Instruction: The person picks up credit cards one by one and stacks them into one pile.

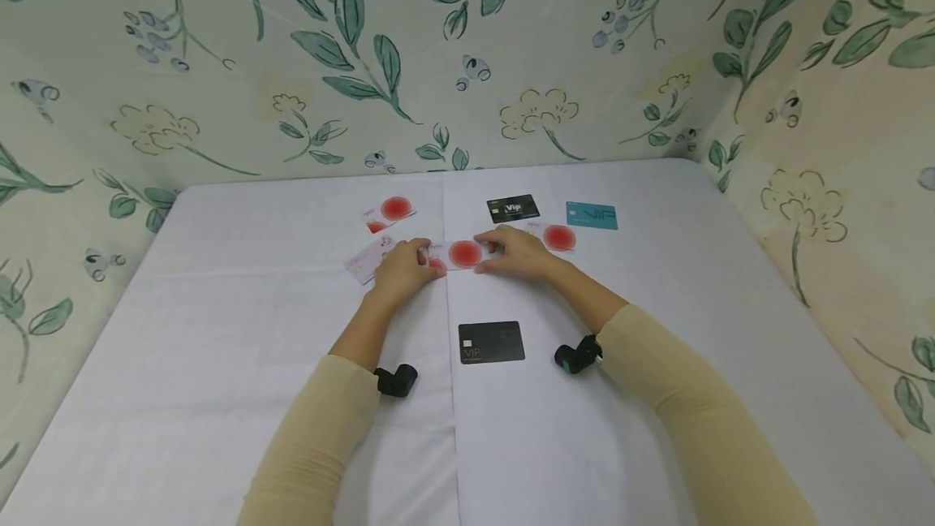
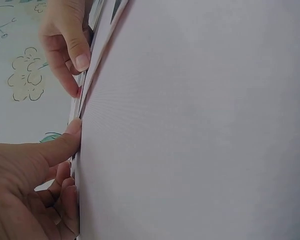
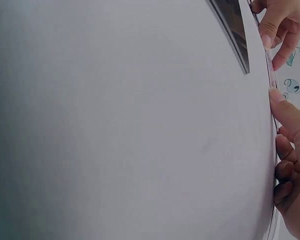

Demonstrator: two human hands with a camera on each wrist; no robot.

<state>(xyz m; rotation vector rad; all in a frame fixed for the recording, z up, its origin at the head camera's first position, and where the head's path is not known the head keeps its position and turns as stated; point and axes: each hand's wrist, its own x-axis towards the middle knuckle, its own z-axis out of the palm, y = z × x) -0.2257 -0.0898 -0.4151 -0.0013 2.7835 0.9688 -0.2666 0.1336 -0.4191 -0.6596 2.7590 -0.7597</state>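
Both hands meet at a pale pink card with a red circle [image 1: 464,254] near the middle of the white table. My left hand [image 1: 403,270] pinches its left end between thumb and fingers, covering part of it. At the other end my right hand [image 1: 522,252] holds it the same way. In the left wrist view the thumb [image 2: 72,131] lies at the table line. The right wrist view has the right thumb [image 3: 277,97] there too. A pale card [image 1: 363,263] sticks out beside the left hand; another red-circle card [image 1: 559,238] lies partly behind the right hand.
Farther back lie a red-circle card [image 1: 397,209], a black Vip card [image 1: 513,209] and a teal VIP card [image 1: 592,215]. A dark grey VIP card [image 1: 492,342] lies in front, between the forearms. Leaf-patterned cloth [image 1: 351,47] rises behind the white table [image 1: 219,331].
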